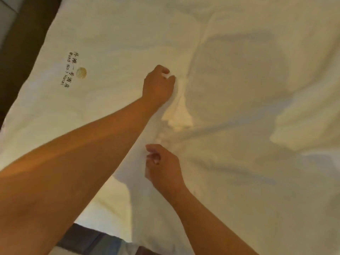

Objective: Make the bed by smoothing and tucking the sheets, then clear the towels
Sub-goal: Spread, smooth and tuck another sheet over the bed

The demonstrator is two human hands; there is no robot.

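Head view: we look straight down on a white sheet that fills nearly the whole frame, soft cotton-like cloth, matte, rumpled into broad folds and shallow hollows. Both forearms are bare and reach in from the lower edge. Our left hand is stretched far out toward mid-frame, knuckles up, fingers curled and pinching a small tuft of the sheet between thumb and fingertips. From that pinch a bunched ridge of cloth runs down toward us, crinkled and brighter than the fabric around it. Our right hand sits nearer, just below the ridge's lower end, fingers curled inward; it lies on a raised fold, and the thumb and forefinger look closed on the cloth edge, though blur keeps us from being sure how much is gripped. Creases fan out to the right from between the two hands, ending in a puffed lump near the right edge. On the flatter stretch at left, a printed logo shows: a round gold emblem beside dark lettering. A dark brown band borders the sheet at upper left, its material unclear. Along the bottom edge, a grey strip shows beneath the sheet's hem.
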